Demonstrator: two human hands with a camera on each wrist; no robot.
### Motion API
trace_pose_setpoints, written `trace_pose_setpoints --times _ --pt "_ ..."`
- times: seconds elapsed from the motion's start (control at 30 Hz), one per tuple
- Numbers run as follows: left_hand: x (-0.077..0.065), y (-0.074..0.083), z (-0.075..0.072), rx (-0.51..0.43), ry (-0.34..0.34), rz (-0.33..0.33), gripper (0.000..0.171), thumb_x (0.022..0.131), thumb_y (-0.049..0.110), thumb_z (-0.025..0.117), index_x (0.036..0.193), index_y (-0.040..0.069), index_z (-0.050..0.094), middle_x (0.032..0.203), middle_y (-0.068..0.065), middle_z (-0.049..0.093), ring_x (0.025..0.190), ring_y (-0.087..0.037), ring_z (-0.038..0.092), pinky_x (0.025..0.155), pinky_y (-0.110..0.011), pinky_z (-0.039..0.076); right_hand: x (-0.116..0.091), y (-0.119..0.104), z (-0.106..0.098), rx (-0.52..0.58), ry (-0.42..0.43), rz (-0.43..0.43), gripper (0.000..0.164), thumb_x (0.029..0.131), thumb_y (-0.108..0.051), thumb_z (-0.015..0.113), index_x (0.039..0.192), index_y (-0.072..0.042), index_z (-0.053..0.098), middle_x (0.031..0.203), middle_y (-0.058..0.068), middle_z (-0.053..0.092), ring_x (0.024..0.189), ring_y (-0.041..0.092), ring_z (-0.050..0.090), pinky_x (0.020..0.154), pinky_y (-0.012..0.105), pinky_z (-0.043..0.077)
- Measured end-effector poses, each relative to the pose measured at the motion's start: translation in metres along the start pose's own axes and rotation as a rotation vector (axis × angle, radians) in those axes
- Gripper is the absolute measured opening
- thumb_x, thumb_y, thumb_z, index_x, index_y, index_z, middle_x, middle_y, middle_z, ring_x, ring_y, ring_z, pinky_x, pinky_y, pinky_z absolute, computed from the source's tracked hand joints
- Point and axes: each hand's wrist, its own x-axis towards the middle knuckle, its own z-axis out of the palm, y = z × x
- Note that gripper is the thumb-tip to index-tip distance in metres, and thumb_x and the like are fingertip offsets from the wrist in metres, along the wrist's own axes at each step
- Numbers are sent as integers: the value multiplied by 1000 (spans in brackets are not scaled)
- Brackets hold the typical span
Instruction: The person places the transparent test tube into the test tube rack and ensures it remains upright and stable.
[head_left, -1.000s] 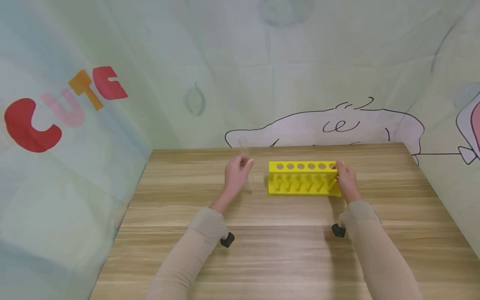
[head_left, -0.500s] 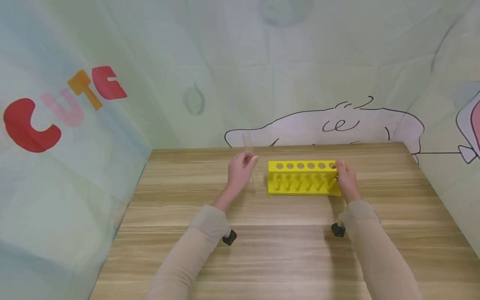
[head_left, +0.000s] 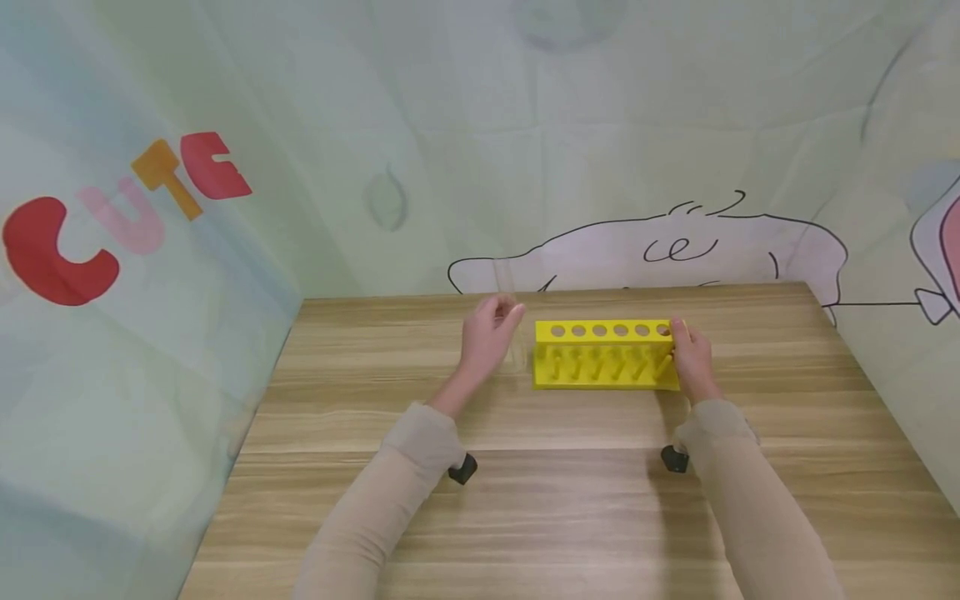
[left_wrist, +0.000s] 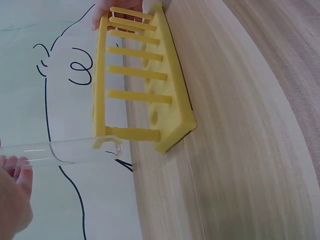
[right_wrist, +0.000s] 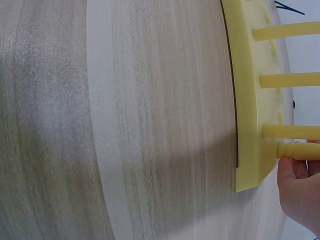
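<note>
A yellow test tube rack (head_left: 609, 384) stands on the table, with a row of round holes along its top bar and upright pegs on its base. My right hand (head_left: 693, 360) grips the rack's right end; the right wrist view shows the thumb against the end post (right_wrist: 300, 151). To the left of the rack, my left hand (head_left: 484, 340) pinches a clear test tube (left_wrist: 75, 151), slightly tilted, its rounded lower end downward. In the left wrist view that end overlaps the rack's near corner. No tube shows in the rack's holes.
The wood-grain table (head_left: 570, 517) extends around the rack. Behind it hangs a pale printed cloth (head_left: 420, 125) with a line drawing, and coloured letters mark the left side. A black wrist camera (head_left: 462, 468) sits under the left sleeve, another (head_left: 674, 458) by the right.
My left hand has moved right and slightly farther up the view with the test tube, closer to the rack. The right hand and the rack have stayed nearly in place.
</note>
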Motion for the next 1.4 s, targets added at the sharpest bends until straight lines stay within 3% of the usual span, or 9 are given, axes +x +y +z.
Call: trace_pose_setpoints --times 0.7,1.4 --pt "12 9 -1 -13 24 51 22 87 24 55 95 4 58 94 -7 60 91 -17 58 79 -22 50 -1 0 0 4 -22 -6 77 85 -61 24 135 -3 29 147 13 16 133 29 20 110 41 19" --pt "24 27 4 16 0 36 26 88 29 52 103 8 56 100 -5 59 96 -15 56 83 -20 47 3 1 2 39 16 1 59 90 -51 27 123 -4 40 144 11 23 129 24 25 109 38 22"
